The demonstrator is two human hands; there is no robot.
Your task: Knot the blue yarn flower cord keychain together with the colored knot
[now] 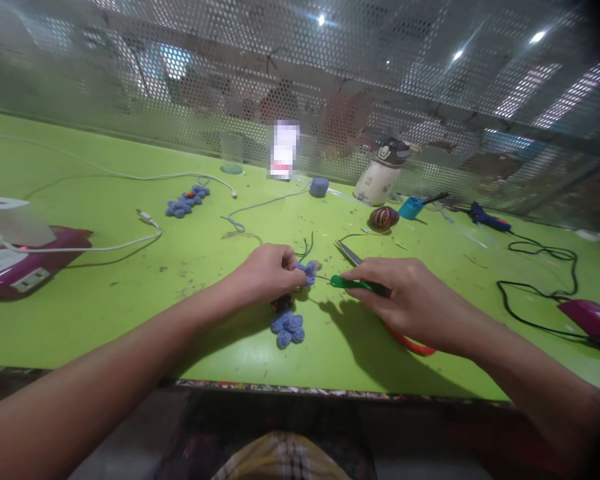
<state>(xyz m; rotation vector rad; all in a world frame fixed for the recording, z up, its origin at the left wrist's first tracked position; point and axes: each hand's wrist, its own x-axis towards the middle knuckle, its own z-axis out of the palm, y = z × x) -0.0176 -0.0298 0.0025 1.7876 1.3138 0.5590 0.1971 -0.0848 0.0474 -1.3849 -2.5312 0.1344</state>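
In the head view my left hand (274, 270) is closed in a pinch on a blue-purple crocheted flower piece (307, 272). A second blue flower (288, 329) hangs below it, with dark yarn between the two. My right hand (405, 290) grips the green handle of a crochet hook (341, 281), whose thin shaft reaches left to the pinched flower. Whether its tip is in a stitch is too small to tell. Scissors (420, 347) with orange handles lie partly under my right hand, blades pointing to the back left. Loose dark yarn ends (307, 248) rise behind my left fingers.
Another flower strip (187, 200) lies at the left, near white cables and a purple power strip (30, 263). Further back are a clear cup (232, 153), a phone (284, 150), blue yarn (319, 187), a multicoloured yarn ball (384, 218), a bottle (377, 177) and a glue gun (487, 217).
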